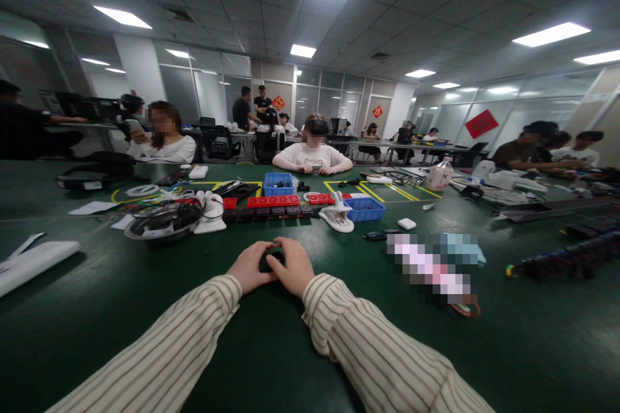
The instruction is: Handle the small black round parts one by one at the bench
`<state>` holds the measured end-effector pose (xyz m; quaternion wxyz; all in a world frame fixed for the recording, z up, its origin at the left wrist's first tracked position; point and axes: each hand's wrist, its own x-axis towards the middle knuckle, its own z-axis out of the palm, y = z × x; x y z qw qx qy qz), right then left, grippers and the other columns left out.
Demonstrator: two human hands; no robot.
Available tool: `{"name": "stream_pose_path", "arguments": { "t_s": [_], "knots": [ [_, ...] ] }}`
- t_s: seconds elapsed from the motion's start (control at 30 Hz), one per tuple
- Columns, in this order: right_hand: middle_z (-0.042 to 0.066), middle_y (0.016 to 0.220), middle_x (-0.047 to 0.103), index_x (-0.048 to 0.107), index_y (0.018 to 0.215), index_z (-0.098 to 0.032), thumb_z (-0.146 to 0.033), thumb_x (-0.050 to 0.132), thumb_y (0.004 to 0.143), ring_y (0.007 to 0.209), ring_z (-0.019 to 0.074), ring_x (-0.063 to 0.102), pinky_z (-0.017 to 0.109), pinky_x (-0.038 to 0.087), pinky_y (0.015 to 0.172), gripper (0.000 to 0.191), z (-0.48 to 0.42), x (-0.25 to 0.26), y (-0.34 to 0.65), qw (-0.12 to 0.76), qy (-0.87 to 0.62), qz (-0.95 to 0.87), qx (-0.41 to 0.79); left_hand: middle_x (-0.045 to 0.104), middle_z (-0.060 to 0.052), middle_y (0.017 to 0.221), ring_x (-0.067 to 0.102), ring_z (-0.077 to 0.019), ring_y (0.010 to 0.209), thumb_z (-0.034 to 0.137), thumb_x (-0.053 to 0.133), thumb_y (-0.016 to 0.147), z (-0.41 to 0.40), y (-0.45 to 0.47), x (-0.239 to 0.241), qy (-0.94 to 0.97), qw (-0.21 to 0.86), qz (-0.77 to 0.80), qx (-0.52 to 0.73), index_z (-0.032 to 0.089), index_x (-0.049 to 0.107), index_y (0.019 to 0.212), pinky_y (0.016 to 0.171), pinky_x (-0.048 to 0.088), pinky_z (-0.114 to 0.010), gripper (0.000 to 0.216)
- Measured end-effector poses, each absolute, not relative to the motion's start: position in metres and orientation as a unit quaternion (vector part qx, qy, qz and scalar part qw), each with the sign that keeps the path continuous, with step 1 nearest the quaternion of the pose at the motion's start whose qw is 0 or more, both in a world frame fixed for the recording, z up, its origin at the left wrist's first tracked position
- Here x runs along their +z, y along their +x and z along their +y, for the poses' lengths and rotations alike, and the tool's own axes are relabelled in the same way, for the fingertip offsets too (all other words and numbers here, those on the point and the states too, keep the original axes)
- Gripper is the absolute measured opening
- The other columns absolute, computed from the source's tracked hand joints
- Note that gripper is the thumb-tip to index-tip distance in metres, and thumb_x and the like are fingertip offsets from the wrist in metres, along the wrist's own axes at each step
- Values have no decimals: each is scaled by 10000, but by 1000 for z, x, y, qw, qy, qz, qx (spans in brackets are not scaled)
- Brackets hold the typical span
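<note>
My left hand [252,267] and my right hand [294,265] are together on the green table [271,342], in front of me. Their fingers curve toward each other and meet at the tips, and the thumbs meet on the near side. A dark gap shows inside this ring of fingers; I make out no object in it. Each hand has its thumb apart from its fingers. Striped sleeves cover both forearms. Beyond the hands lies a row of red and black power strips [272,201].
Left stand a metal bowl of cables [159,230] and a white bar-shaped object [39,264]. Ahead are blue bins [364,209] and a white clip [338,212]. Right lie a white case [407,224] and a blurred pink item [431,267]. A person [314,148] sits opposite.
</note>
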<state>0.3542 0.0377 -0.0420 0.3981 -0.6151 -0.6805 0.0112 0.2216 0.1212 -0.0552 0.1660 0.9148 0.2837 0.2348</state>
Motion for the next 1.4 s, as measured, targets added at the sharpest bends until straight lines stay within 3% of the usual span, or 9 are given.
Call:
{"name": "stream_pose_path", "arguments": {
  "t_s": [0.3,0.5,0.73,0.93,1.13,1.23,1.4],
  "knots": [
    [32,861,528,537,883,-177,-352,553,803,829,167,486,301,386,758,194,43,-44,354,390,-630,-671,11,593,-69,906,547,-247,878,357,644,639,124,224,-56,919,149,294,217,173,604,818,837,427,-386,260],
    [35,878,566,598,866,-179,-210,557,779,877,166,492,293,381,799,101,42,-40,354,391,-603,-695,13,623,-69,993,553,-238,972,324,641,645,129,223,-59,923,169,271,214,181,654,857,891,426,-338,257],
    [-5,900,643,637,873,-211,-70,476,761,893,144,531,281,384,849,241,37,-38,354,388,-562,-730,30,635,-53,1027,555,-241,1016,328,641,654,127,222,-60,925,169,264,216,201,640,957,927,411,-343,329],
    [65,1029,589,510,1120,-169,-243,496,825,957,179,513,326,393,847,305,39,-42,356,412,-610,-677,22,579,-93,1059,534,-268,994,425,634,659,121,222,-55,921,143,287,222,165,548,1045,897,408,-406,473],
    [41,855,534,531,919,-163,-400,557,788,817,179,489,317,397,741,272,44,-45,357,403,-644,-651,10,582,-89,906,536,-272,879,421,636,646,121,225,-53,921,125,303,210,153,581,842,838,410,-426,337],
    [26,829,517,545,838,-175,-394,573,778,802,168,475,301,391,734,229,44,-45,356,393,-636,-664,8,595,-87,880,548,-262,857,393,634,644,123,225,-53,923,133,299,202,149,597,795,807,434,-394,289],
    [27,875,547,600,879,-186,-234,560,779,871,163,479,290,382,791,118,42,-42,355,387,-609,-692,8,622,-74,962,552,-246,954,338,633,640,127,224,-56,927,155,278,198,159,630,881,877,428,-343,301]
  ]
}}
